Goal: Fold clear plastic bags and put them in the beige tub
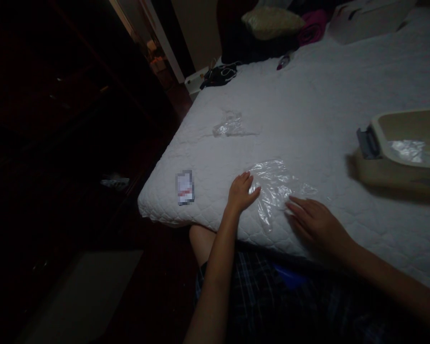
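Observation:
A clear plastic bag (272, 179) lies spread and crinkled on the white quilted bed (308, 110). Resting at the bag's left edge is my left hand (241, 192), fingers together and stretched out, thumb apart. My right hand (318, 222) reaches in from the lower right with extended fingers, its fingertips at the bag's right side. Neither hand is closed around anything. Farther back on the bed lies a second clear plastic bag (230, 124). To the left sits a small flat item (185, 188), blurred out, so its kind is hidden.
At the right stands a beige plastic bin (390, 174) with a grey latch and shiny clear plastic inside. A white box (369, 21), a pillow (272, 22) and a pink rolled cloth (312, 26) are at the back. Dark cables (220, 74) lie by the far left edge.

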Motion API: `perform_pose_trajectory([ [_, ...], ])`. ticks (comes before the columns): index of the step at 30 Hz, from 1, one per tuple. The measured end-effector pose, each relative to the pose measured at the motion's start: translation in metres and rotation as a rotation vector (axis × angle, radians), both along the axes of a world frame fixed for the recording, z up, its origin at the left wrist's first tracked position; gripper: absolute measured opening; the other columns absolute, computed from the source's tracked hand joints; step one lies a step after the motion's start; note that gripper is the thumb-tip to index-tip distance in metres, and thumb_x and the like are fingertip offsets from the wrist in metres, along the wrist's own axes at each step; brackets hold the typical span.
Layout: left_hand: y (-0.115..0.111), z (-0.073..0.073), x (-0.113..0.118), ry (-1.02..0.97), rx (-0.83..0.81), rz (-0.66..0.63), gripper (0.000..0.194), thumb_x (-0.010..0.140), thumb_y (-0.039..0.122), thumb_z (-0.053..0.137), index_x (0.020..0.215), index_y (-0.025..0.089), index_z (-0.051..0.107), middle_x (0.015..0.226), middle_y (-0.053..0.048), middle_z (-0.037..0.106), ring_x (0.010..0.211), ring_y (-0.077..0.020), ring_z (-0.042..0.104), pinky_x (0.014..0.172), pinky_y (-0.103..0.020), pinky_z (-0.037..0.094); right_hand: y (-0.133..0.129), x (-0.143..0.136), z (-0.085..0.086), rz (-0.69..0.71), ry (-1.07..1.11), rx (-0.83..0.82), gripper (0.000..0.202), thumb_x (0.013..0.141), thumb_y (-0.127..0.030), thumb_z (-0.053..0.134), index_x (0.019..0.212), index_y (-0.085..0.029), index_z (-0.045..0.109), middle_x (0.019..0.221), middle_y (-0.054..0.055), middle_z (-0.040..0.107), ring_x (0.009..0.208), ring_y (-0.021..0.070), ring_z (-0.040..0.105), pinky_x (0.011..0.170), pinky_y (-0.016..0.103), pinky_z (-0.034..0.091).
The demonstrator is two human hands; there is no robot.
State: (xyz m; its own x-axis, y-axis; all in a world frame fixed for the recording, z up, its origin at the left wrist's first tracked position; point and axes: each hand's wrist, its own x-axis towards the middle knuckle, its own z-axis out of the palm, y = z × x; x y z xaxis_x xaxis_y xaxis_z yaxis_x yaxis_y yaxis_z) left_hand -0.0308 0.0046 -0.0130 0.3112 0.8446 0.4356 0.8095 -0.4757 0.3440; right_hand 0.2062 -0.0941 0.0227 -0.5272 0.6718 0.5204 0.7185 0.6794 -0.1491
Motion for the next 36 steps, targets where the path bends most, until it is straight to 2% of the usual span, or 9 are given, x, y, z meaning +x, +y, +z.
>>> perform_pose_trajectory([
  [2,0.000,0.000,0.000,0.001,0.001,0.001,0.043,0.083,0.042,0.055,0.117,0.016,0.055,0.131,-0.012,0.052,0.125,-0.0236,0.045,0.106,-0.045,0.034,0.018,0.003,0.005,-0.112,0.072,-0.072,0.040,0.088,-0.028,0.044,0.125,-0.014,0.050,0.125,0.019,0.055,0.109,0.0291,0.056,0.089,0.046,0.046],
  [5,0.001,-0.001,0.000,0.011,0.000,0.001,0.044,0.083,0.042,0.055,0.117,0.015,0.055,0.131,-0.012,0.052,0.124,-0.0231,0.045,0.107,-0.044,0.034,0.039,0.006,0.007,-0.167,0.133,-0.123,0.043,0.090,-0.033,0.040,0.129,-0.014,0.046,0.128,0.017,0.053,0.114,0.0292,0.052,0.092,0.047,0.043],
  [12,0.001,0.000,0.000,0.018,0.009,0.002,0.043,0.083,0.042,0.054,0.116,0.014,0.056,0.130,-0.012,0.053,0.124,-0.0230,0.046,0.106,-0.043,0.035,0.063,0.002,-0.001,-0.146,0.104,-0.312,0.042,0.088,-0.035,0.042,0.122,-0.012,0.052,0.101,0.013,0.067,0.090,0.0264,0.061,0.080,0.043,0.045],
  [19,0.000,0.003,0.001,0.013,-0.008,0.003,0.041,0.083,0.040,0.056,0.115,0.015,0.057,0.130,-0.012,0.053,0.123,-0.0238,0.047,0.106,-0.044,0.036,0.053,0.011,0.000,-0.117,0.085,-0.330,0.037,0.087,-0.034,0.041,0.113,-0.016,0.060,0.080,0.008,0.065,0.078,0.0229,0.059,0.079,0.041,0.041],
  [22,0.001,0.002,0.001,0.004,-0.020,0.010,0.040,0.082,0.040,0.056,0.114,0.016,0.057,0.129,-0.011,0.053,0.123,-0.0241,0.046,0.105,-0.045,0.036,0.050,0.010,0.001,-0.142,0.030,-0.285,0.042,0.086,-0.043,0.044,0.115,-0.016,0.058,0.083,0.009,0.064,0.082,0.0244,0.057,0.083,0.044,0.039],
  [24,0.001,0.002,0.001,0.003,-0.024,0.011,0.040,0.082,0.040,0.056,0.114,0.017,0.057,0.129,-0.011,0.053,0.123,-0.0242,0.046,0.105,-0.046,0.037,0.051,0.006,-0.001,-0.145,0.009,-0.235,0.047,0.084,-0.046,0.046,0.119,-0.016,0.055,0.093,0.012,0.063,0.090,0.0269,0.056,0.088,0.048,0.037],
  [27,0.000,0.002,0.001,0.009,-0.016,0.005,0.040,0.082,0.040,0.056,0.115,0.017,0.057,0.129,-0.011,0.053,0.123,-0.0240,0.046,0.105,-0.046,0.036,0.053,-0.001,-0.008,-0.080,0.000,-0.191,0.043,0.087,-0.036,0.043,0.126,-0.017,0.049,0.111,0.013,0.060,0.104,0.0273,0.053,0.098,0.053,0.028],
  [30,0.000,0.002,0.001,0.016,-0.008,0.004,0.041,0.082,0.040,0.056,0.115,0.016,0.056,0.129,-0.012,0.053,0.123,-0.0240,0.047,0.105,-0.046,0.036,0.051,0.000,-0.015,-0.036,0.003,-0.194,0.042,0.086,-0.024,0.041,0.127,-0.018,0.047,0.105,0.011,0.062,0.101,0.0243,0.055,0.102,0.055,0.023],
  [36,0.001,0.000,0.000,0.011,0.003,0.002,0.042,0.082,0.042,0.056,0.115,0.016,0.056,0.129,-0.012,0.054,0.123,-0.0243,0.047,0.104,-0.046,0.037,0.030,0.031,-0.013,0.062,0.003,-0.217,0.022,0.083,-0.020,0.047,0.098,-0.021,0.063,0.087,0.005,0.064,0.085,0.0193,0.059,0.099,0.052,0.029],
])
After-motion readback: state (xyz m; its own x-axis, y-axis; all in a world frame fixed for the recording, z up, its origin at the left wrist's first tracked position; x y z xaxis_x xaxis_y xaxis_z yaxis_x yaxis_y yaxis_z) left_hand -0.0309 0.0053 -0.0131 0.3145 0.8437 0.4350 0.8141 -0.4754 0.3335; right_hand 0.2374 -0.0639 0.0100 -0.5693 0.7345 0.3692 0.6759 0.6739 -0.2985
